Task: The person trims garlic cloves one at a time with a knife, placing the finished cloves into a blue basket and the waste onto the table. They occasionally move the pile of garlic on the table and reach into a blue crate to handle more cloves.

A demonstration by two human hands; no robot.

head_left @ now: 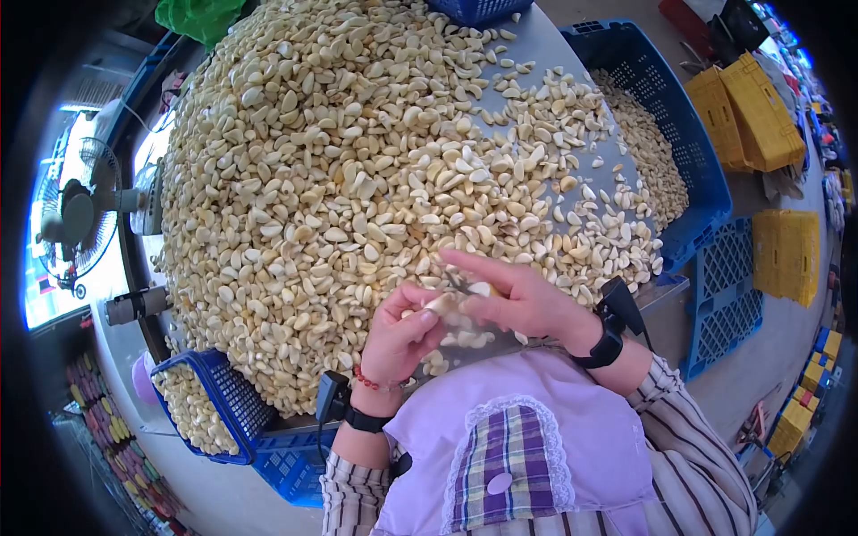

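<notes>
A great heap of peeled garlic cloves [331,179] covers the metal table in front of me. At its near edge, my left hand [400,332] pinches a pale garlic clove [441,305] between thumb and fingertips. Close beside it, my right hand [529,302] is closed with the index finger stretched forward. A thin dark blade, seemingly a small knife [458,284], juts from its fingers toward the left hand; its handle is hidden. Another whitish clove [483,288] shows at the right fingers. Several loose cloves [469,339] lie on the table below both hands.
A blue crate [706,170] holding cloves stands at the right, and a smaller blue basket [234,393] of cloves at the lower left. Yellow crates [760,112] are farther right. A fan [85,210] stands at the left. Bare metal [536,45] shows at the far side.
</notes>
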